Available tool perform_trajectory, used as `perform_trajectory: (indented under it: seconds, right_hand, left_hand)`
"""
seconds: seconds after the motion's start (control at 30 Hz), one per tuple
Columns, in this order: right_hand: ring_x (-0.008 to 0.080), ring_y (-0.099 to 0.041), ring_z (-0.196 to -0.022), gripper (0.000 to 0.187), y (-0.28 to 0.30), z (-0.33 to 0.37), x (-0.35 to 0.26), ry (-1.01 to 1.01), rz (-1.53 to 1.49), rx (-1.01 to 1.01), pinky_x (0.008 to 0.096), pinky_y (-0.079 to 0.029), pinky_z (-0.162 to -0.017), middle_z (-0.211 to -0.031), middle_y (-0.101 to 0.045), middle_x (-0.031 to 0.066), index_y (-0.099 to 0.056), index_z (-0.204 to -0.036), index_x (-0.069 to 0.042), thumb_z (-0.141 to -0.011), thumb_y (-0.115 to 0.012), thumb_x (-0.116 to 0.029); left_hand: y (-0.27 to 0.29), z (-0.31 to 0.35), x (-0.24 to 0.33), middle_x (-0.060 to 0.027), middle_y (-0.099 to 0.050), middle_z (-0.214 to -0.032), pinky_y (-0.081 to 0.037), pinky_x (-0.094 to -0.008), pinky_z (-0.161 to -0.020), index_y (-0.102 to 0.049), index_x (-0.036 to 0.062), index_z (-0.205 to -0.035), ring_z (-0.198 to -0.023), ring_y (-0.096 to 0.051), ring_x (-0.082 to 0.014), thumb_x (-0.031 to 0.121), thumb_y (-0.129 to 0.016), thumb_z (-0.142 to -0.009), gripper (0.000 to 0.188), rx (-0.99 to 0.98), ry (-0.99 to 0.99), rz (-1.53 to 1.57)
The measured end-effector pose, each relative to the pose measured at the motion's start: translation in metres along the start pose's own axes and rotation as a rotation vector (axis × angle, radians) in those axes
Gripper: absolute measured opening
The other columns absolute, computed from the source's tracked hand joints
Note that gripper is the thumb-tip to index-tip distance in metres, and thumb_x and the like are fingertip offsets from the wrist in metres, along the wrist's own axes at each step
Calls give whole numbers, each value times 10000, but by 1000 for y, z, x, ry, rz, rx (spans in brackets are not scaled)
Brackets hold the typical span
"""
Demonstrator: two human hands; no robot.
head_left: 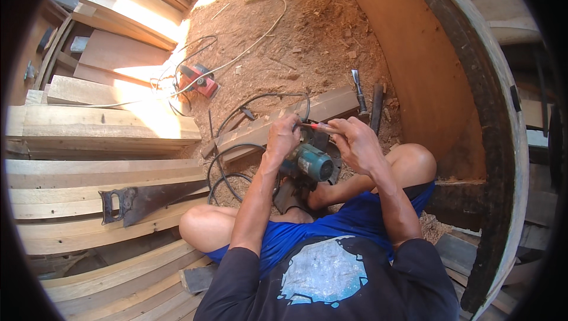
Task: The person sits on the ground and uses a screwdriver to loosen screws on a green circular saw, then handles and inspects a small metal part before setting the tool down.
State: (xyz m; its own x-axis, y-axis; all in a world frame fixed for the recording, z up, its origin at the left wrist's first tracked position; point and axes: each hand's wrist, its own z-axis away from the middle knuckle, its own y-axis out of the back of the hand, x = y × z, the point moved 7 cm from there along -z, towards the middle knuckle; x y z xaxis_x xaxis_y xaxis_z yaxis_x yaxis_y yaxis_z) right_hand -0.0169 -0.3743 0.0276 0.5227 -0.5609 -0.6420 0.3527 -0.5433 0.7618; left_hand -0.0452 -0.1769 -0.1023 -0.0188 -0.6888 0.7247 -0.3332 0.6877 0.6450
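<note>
My right hand [358,145] is closed around the handle of a screwdriver [320,126], which has red and pale parts and points left. At its tip, my left hand [283,136] has its fingers pressed together over a dark part; what they pinch is hidden. Below both hands a teal power tool [315,162] with a round motor housing rests between my bent legs. Its underside and far side are mostly covered by my hands and legs. A dark cable [223,174] loops on the left of it.
Beyond the tool lies a wooden beam [324,108], with a chisel [358,91] and a dark bar [376,108] by its right end. A handsaw [151,198] rests on stacked planks [112,123] at left. A red power tool [200,81] sits on sawdust. A curved wooden panel [426,55] stands right.
</note>
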Motion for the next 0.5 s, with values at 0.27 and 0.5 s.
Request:
perform_trajectory:
  seconds: [0.27,0.5]
  right_hand:
    - [376,-675,-939,282,32,15,21,-70,-6,177,448,-526,-828,-986,-679,194,-692,-1162,-24,-885,-680,-73]
    - [404,-682,-911,266,34,15,27,-95,-40,192,478,-535,-811,-945,-690,204,-697,-1152,-56,-892,-684,-109]
  left_hand:
    - [-12,-7,24,-202,-681,-921,-561,-495,-731,-638,12,-928,-903,-655,-409,43,-661,-802,132,-90,-61,-481]
    - [-24,-8,38,-154,-680,-936,-510,-442,-814,-644,37,-922,-975,-625,-331,90,-676,-771,163,-111,-222,-842]
